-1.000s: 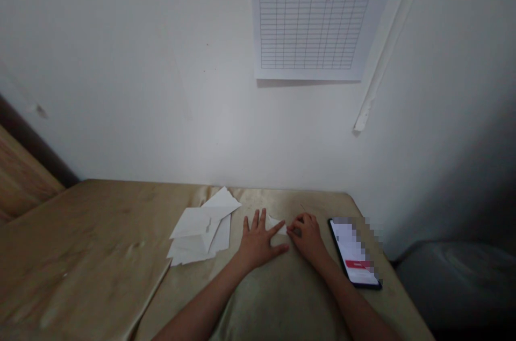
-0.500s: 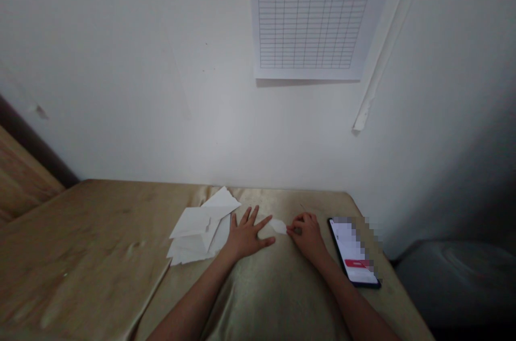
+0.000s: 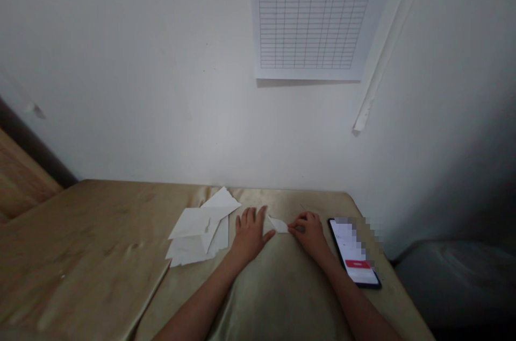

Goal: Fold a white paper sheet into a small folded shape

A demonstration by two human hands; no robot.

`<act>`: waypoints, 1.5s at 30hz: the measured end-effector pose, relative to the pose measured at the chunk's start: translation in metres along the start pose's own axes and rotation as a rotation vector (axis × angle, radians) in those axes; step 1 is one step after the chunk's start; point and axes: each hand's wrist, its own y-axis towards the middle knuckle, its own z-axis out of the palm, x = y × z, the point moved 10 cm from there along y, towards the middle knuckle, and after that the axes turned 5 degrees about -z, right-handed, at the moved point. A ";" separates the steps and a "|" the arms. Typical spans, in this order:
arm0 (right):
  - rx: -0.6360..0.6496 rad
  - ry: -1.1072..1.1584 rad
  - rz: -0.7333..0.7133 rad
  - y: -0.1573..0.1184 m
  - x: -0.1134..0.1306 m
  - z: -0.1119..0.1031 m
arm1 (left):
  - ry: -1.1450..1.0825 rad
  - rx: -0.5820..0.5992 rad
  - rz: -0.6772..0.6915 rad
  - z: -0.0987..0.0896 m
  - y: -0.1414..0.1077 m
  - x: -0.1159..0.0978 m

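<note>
A small folded piece of white paper (image 3: 278,225) lies on the gold-brown cloth between my two hands. My right hand (image 3: 309,232) pinches its right end between thumb and fingertips. At the paper's left end rests my left hand (image 3: 249,234), palm down, with the thumb apart from the fingers and nothing in its grasp. Its index finger and thumb are beside the paper; I cannot tell whether they touch it. To the left of that hand, loose white sheets (image 3: 189,249) overlap in a pile, some with folds and torn edges.
A phone (image 3: 355,255) with a lit screen lies right of my right hand, near the right edge of the cloth-covered surface (image 3: 100,239). Behind it rises a white wall (image 3: 161,88) bearing a printed table sheet (image 3: 308,29). A dark rounded object (image 3: 455,276) stands at the right.
My left hand's spread fingers have drawn closer together and turned more upright, with the index finger moving left off the paper. My right hand keeps its pinch, barely shifted.
</note>
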 end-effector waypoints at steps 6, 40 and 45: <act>0.015 -0.031 -0.008 0.001 0.000 0.000 | -0.028 -0.002 0.123 0.015 -0.014 -0.039; -0.019 -0.018 0.031 0.000 -0.005 0.001 | 0.052 0.163 0.011 0.015 -0.004 0.006; -0.084 -0.069 0.019 -0.003 -0.005 -0.006 | 0.043 0.192 0.051 0.020 -0.005 0.002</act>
